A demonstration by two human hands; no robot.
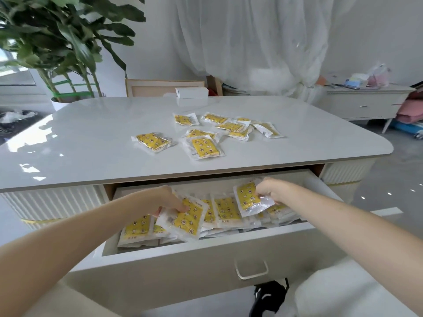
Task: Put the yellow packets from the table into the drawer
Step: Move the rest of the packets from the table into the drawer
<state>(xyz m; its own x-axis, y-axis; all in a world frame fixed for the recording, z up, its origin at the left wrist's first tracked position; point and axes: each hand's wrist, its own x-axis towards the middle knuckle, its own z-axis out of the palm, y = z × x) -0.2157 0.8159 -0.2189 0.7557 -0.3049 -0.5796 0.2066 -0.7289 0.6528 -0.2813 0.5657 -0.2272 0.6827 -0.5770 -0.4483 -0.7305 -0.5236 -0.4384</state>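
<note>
The left hand (168, 200) pinched one yellow packet (183, 223) toward the left end of the drawer (206, 250) and the right hand (272, 191) a second packet (248, 197) toward its right, each best laid flat on the stack (226, 213), while loose packets (206, 147) lay mid-table (91, 145).

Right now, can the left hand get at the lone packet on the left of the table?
Probably not yet: the left hand grips a second packet over the drawer. The path to the lone packet looks free once it lets go.
</note>
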